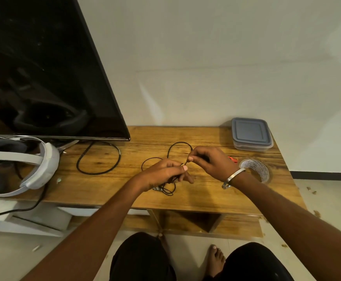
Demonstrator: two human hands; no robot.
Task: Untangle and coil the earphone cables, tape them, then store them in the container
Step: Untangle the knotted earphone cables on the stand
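Our knees in dark trousers (145, 258) and one bare foot (216, 258) sit lowest in view, on the pale floor in front of the low wooden table (216, 199). Above them our forearms reach out over the tabletop. Our left hand (163, 175) has its fingers curled around a bunch of the black earphone cable (170, 151), with a small tangle of it hanging below the hand and touching the wood. Our right hand (210, 161), with a metal bangle (231, 178) on the wrist, pinches a strand of the same cable between thumb and forefinger, just beside the left thumb. Beyond the hands the cable runs out in two loose loops lying on the table. Just right of our right wrist rests a roll of clear tape (256, 169), with something small and orange-red (233, 159) partly hidden behind the hand. At the far right corner stands the grey container (251, 133), its lid on. To the left a dark television screen (44, 67) stands on the table, with a thicker black cord (98, 157) looped under it and a white headset (23, 165) at the left edge.
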